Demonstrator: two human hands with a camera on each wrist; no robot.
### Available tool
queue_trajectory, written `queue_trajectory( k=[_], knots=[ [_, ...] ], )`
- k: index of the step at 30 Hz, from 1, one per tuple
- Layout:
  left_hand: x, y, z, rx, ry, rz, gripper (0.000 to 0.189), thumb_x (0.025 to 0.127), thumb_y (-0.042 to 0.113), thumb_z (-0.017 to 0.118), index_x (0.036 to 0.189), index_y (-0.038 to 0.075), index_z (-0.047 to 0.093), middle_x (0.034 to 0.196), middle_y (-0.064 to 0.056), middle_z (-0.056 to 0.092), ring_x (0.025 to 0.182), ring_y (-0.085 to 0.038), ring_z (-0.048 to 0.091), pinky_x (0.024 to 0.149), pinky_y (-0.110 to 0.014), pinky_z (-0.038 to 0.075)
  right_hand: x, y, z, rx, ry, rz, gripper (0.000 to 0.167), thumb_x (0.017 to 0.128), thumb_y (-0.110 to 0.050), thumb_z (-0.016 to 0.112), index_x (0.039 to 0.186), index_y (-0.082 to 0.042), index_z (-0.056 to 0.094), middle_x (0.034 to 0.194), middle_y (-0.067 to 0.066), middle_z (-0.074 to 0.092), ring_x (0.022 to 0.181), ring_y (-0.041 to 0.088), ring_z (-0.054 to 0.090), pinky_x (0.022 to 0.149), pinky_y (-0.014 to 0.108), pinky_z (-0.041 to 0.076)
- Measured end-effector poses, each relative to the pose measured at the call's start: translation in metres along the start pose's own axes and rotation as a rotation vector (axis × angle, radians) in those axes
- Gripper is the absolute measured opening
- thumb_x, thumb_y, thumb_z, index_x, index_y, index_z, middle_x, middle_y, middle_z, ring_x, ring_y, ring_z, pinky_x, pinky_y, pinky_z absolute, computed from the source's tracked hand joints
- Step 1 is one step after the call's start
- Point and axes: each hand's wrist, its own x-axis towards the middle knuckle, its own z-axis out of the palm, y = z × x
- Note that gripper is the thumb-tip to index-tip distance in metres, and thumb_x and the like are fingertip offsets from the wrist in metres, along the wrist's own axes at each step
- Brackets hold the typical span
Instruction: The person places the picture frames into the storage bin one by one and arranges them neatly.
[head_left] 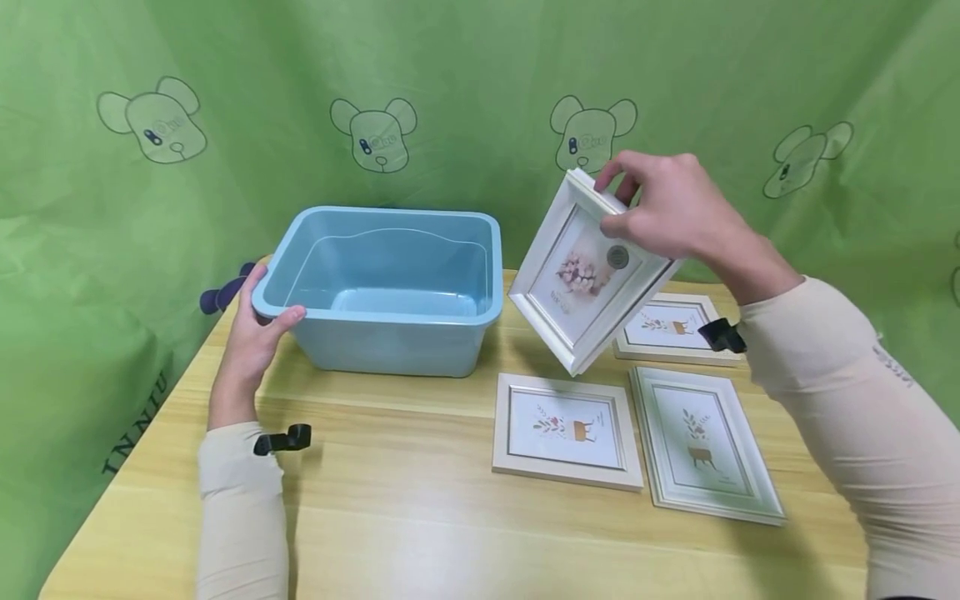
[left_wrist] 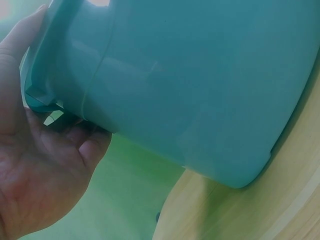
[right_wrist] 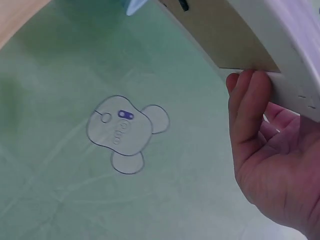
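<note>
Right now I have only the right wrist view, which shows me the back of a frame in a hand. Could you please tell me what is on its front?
Observer: The front of the frame shows pinkish flowers.
Operator: Thank you. Are there any others?
Observer: Yes, three more frames lie on the table.
Operator: And what is happening on the left side, please?
Observer: There the left hand grips the tub at its near left corner.
</note>
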Motion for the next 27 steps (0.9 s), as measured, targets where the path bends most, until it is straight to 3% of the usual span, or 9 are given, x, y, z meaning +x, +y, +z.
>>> queue_trajectory(
  k=[11, 27],
  knots=[
    [-0.002, 0.002, 0.001, -0.015, 0.004, -0.001, 0.090, 0.090, 0.019, 0.068, 0.155, 0.034, 0.008, 0.162, -0.010, 0.012, 0.146, -0.029, 0.019, 0.123, -0.046, 0.016, 0.006, -0.012, -0.027, 0.065, 0.078, 0.096, 0.052, 0.080, -0.015, 0.069, 0.131, -0.016, 0.055, 0.109, 0.010, 0.061, 0.089, 0.029, 0.063, 0.060, 0.030, 0.058],
    [-0.001, 0.001, 0.001, -0.004, 0.011, 0.000, 0.089, 0.089, 0.020, 0.068, 0.154, 0.037, 0.010, 0.162, -0.007, 0.014, 0.146, -0.027, 0.020, 0.123, -0.046, 0.017, 0.014, -0.007, -0.030, 0.265, 0.190, 0.208, 0.058, 0.084, -0.015, 0.070, 0.138, -0.024, 0.050, 0.099, -0.008, 0.056, 0.085, 0.015, 0.061, 0.063, 0.025, 0.059]
  ],
)
